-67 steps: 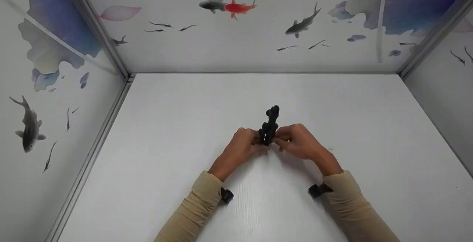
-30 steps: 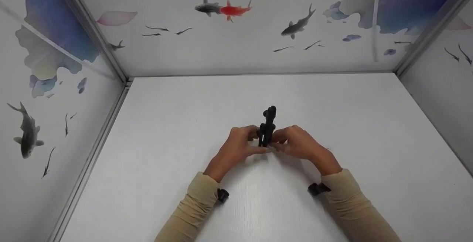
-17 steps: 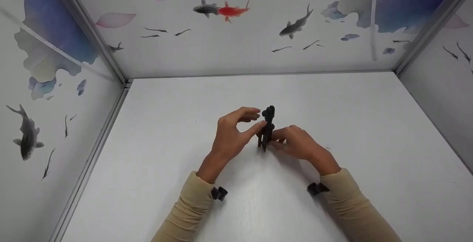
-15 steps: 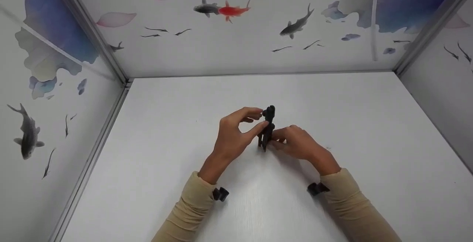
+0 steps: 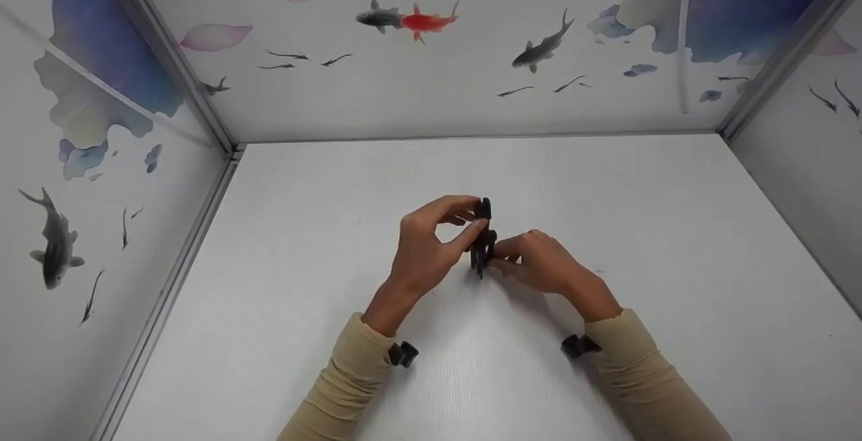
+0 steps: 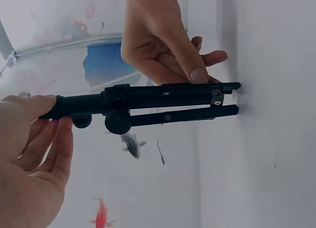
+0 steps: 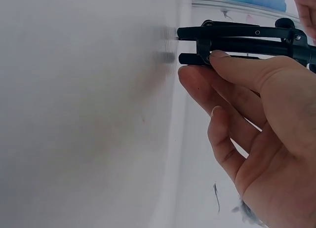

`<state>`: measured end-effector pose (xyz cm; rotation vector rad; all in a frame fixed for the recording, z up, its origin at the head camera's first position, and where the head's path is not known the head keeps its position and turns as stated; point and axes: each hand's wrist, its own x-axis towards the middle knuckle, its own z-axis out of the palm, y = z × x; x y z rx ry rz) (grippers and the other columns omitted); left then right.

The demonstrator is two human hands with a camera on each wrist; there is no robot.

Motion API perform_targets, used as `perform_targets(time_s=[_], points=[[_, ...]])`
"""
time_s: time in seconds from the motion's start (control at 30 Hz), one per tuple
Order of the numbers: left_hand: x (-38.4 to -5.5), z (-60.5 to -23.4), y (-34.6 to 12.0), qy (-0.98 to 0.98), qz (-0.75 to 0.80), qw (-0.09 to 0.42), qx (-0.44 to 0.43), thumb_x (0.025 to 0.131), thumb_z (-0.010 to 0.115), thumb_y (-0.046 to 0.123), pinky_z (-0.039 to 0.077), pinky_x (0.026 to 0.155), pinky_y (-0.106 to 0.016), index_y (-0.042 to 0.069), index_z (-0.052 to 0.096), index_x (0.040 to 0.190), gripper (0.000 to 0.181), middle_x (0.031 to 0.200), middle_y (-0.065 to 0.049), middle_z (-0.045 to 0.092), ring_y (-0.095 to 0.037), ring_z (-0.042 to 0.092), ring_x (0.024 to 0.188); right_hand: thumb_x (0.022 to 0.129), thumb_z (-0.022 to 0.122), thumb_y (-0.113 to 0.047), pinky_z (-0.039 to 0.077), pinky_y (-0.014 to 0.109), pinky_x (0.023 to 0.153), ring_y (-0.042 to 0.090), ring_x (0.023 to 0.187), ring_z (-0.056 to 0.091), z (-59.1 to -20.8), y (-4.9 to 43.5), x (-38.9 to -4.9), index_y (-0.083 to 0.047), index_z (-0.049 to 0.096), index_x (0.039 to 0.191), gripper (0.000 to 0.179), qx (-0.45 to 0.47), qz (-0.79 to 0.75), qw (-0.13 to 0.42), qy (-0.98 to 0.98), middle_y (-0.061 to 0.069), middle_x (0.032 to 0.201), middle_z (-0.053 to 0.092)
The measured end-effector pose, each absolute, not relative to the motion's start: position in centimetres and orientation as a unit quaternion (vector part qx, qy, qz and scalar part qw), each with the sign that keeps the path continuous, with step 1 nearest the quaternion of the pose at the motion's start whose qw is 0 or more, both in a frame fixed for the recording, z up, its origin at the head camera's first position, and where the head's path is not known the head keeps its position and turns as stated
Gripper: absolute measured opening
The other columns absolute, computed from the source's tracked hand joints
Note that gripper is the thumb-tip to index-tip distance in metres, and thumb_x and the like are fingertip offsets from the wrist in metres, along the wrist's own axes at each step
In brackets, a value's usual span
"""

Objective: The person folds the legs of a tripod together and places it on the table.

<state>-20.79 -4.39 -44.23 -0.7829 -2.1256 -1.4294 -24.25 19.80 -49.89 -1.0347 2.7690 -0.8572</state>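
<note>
A small black tripod (image 5: 482,247) stands upright on the white table, its legs folded close together and their feet at the tabletop. My left hand (image 5: 423,252) grips its upper end, thumb on one side and fingers on the other, as the left wrist view shows with the tripod's column (image 6: 79,104). Low down, my right hand (image 5: 549,267) pinches one leg near its foot; in the right wrist view the thumb lies on the leg's hinge area and the index finger is behind. A round knob (image 6: 118,122) sits where the legs meet the column.
The white table (image 5: 303,225) is enclosed by white panels printed with fish and lotus leaves. A back wall (image 5: 431,101) rises behind it, with metal frame posts (image 5: 202,91) at the corners. Black wrist cameras (image 5: 404,354) sit at both sleeve cuffs.
My left hand has gone from the tripod's lower part, beside the right hand, up to its top and now grips it there. The tripod's upper end has shifted slightly left. The right hand stays low.
</note>
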Motion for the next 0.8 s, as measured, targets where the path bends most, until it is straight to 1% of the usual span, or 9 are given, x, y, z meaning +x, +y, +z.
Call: perform_targets(time_s=[0.17,0.4,0.5,0.67,0.8], points=[[-21.0,-44.0,-4.8,-0.772,-0.527,0.216,-0.282,0.1,0.08,0.019,0.063,0.09,-0.03,0.013,0.077,0.122,0.023,0.113,0.002,0.081,-0.008,0.077,0.102,0.102,0.077,-0.016,0.053,0.028,0.069,0.002,0.071,0.066,-49.8,20.2,-24.3,-0.021,0.085,0.11,0.012,-0.337,-0.282,0.036,0.898,-0.008,0.08,0.079],[-21.5,-43.7,-6.4,-0.771,-0.556,0.166,-0.261,0.097,0.084,0.018,0.063,0.093,-0.029,0.013,0.075,0.117,0.023,0.11,0.002,0.081,-0.008,0.078,0.103,0.103,0.074,-0.012,0.062,0.035,0.079,0.008,0.084,0.077,-49.2,21.0,-24.5,-0.016,0.085,0.113,0.015,-0.326,-0.289,0.04,0.899,-0.001,0.099,0.084],[-21.7,-43.5,-7.2,-0.775,-0.563,0.142,-0.249,0.096,0.085,0.017,0.063,0.094,-0.028,0.012,0.074,0.117,0.024,0.111,0.001,0.081,-0.007,0.078,0.104,0.103,0.074,-0.014,0.062,0.035,0.079,0.007,0.084,0.077,-48.9,21.3,-24.6,-0.017,0.085,0.114,0.016,-0.313,-0.287,0.04,0.904,-0.002,0.102,0.084],[-21.9,-43.5,-8.1,-0.785,-0.565,0.119,-0.226,0.096,0.084,0.015,0.062,0.095,-0.026,0.011,0.072,0.118,0.026,0.112,-0.001,0.08,-0.008,0.078,0.103,0.104,0.074,-0.022,0.058,0.037,0.077,0.005,0.08,0.074,-48.7,21.6,-24.7,-0.021,0.085,0.113,0.014,-0.274,-0.277,0.046,0.92,-0.005,0.102,0.084],[-22.0,-43.6,-8.5,-0.804,-0.549,0.096,-0.207,0.097,0.082,0.011,0.062,0.097,-0.028,0.01,0.071,0.125,0.031,0.114,-0.004,0.08,-0.013,0.078,0.104,0.103,0.074,-0.026,0.057,0.039,0.077,0.007,0.081,0.073,-48.5,22.0,-24.7,-0.023,0.084,0.11,0.013,-0.249,-0.269,0.042,0.929,-0.005,0.104,0.084]])
